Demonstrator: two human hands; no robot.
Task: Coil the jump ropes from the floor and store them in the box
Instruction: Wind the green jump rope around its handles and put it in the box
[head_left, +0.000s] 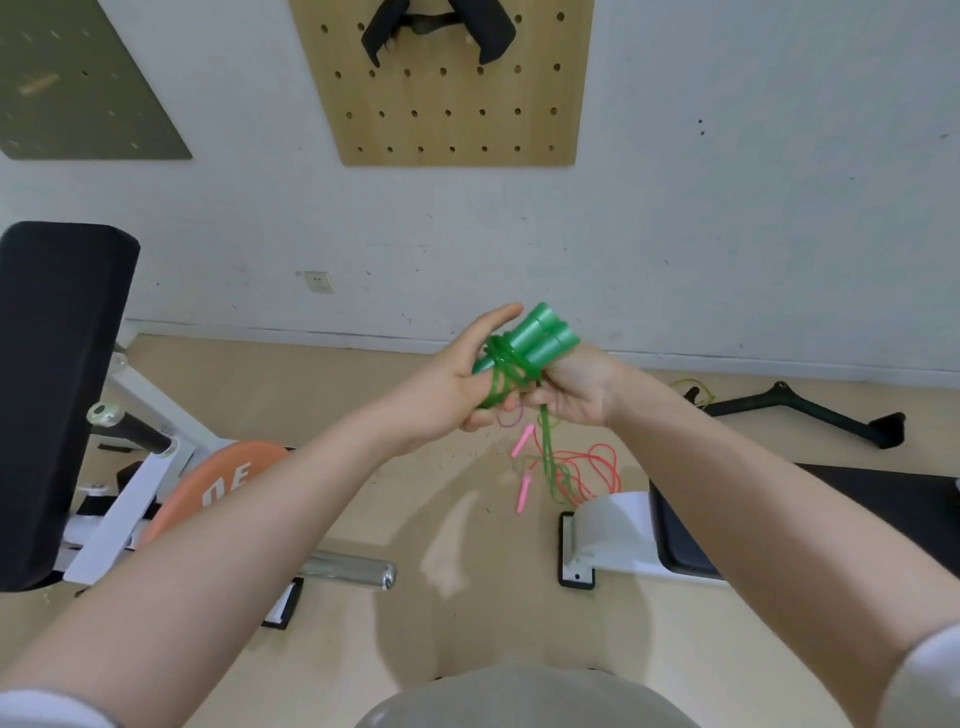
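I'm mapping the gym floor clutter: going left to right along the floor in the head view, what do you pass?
Black bench pad → orange weight plate → chrome bar end → pink jump rope → white frame foot → black cable-bar handle.

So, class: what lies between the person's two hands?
The head view shows the green jump rope's handles and wound cord, held between the left hand and right hand.

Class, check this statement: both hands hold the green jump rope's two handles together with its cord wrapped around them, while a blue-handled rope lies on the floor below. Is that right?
One detail is wrong. The rope on the floor has pink handles and a red cord, not blue handles. The head view shows it. The rest stands: the left hand and right hand hold the green jump rope with its cord wound around the handles.
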